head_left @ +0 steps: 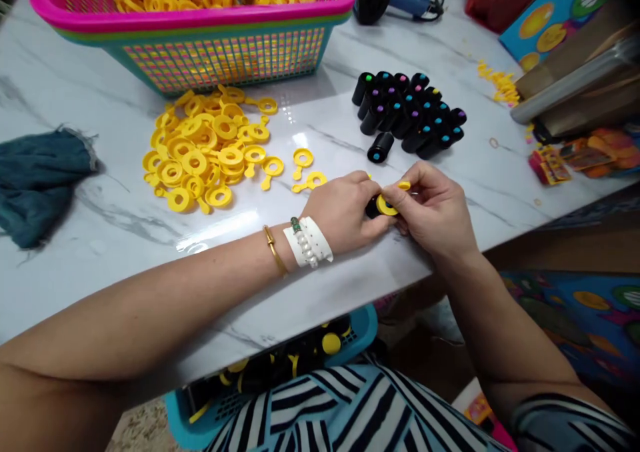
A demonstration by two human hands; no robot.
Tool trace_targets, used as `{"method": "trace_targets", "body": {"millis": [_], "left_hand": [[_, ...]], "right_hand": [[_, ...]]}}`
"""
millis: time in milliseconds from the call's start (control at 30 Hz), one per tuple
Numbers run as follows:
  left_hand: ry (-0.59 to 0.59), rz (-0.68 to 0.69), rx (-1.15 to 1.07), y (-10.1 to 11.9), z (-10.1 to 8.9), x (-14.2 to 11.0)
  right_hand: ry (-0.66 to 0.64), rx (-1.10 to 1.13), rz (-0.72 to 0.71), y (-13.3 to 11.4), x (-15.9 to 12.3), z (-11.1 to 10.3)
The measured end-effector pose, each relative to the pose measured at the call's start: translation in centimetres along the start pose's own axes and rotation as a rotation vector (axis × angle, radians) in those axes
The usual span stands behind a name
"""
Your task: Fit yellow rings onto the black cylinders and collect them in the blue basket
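Striped sleeve (565, 425) nearest — then the left hand (345, 212) closed around a black tube (373, 207), right hand (433, 212) pinching a yellow ring (386, 205) at its end (tab sticking up), more tubes (410, 109) just beyond on the table (100, 205).

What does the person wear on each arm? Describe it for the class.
The left arm wears a gold bangle, a white cuff studded with pearls, and a green beaded band. The right arm has only a black-and-white striped sleeve.
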State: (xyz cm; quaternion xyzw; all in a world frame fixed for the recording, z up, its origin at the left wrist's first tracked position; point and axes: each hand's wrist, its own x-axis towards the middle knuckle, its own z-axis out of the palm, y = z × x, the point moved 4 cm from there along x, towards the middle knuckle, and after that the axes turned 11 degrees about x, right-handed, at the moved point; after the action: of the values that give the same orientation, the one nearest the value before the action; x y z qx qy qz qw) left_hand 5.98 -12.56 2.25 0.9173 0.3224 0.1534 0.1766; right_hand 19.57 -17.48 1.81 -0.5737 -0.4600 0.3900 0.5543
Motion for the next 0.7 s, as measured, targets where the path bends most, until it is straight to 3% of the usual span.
{"method": "trace_targets", "body": {"millis": [267,567,700], "left_hand": [[-0.022,-0.048,0.019,0.1,-0.1,-0.5],[-0.071,-0.035,-0.006,0.2,-0.6,-0.6],[-0.167,-0.085,-0.166,0.2,-0.7,-0.2]], "right_hand": [[-0.117,0.118,0.096,0.8,0.1,0.2],[-0.137,0.132,0.138,1.2,0.1,0.3],[-0.123,0.098,0.151,1.2,0.1,0.2]]}}
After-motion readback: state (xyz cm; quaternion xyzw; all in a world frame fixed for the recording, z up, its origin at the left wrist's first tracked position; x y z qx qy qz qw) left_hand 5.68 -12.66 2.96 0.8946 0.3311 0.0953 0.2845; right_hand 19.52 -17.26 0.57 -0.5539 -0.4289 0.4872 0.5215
